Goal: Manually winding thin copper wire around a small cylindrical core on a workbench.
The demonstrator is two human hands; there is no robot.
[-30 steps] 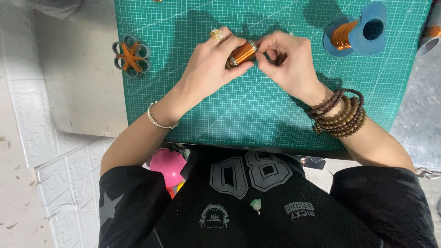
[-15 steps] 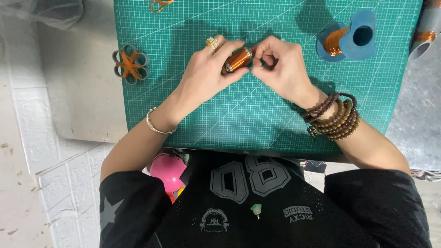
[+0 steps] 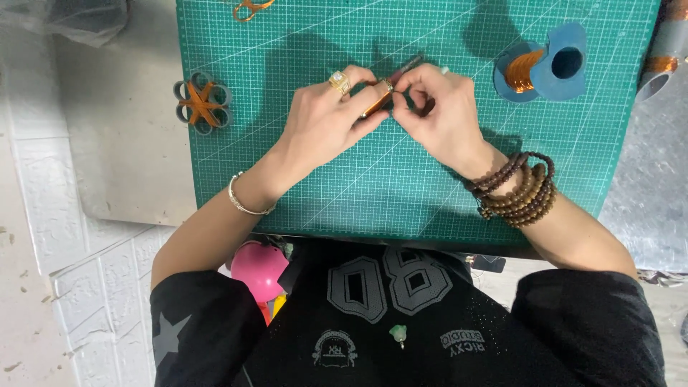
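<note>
Surface: a green cutting mat [image 3: 401, 193] with a printed grid lies on a grey table [image 3: 122, 143]; pale floor shows to the left.
Thing in hand: a small coil wound with copper-coloured wire [image 3: 375, 106], held just above the mat's middle between both hands, mostly hidden by fingers; a dark slim end sticks out toward the upper right.
Left hand [image 3: 326, 122]: closed around the coil from the left, thumb and forefinger pinching it; a gold ring on one finger, a thin bangle at the wrist.
Right hand [image 3: 441, 115]: fingertips drawn narrow, pinching at the coil's right end; whether they grip a loose wire end is too small to tell. Wooden bead bracelets wrap the wrist.
Nearby: a blue spool of copper wire [image 3: 541, 68] on its side, upper right on the mat; a grey flower-shaped part crossed with orange [image 3: 203, 102] at the mat's left edge; a grey tube with copper wrap [image 3: 663, 61] off the right edge.
Risk: the wire looks fine, so a hard pull from the pinch could snap or kink it; a slackened grip could let the turns loosen or the coil drop onto the mat.
</note>
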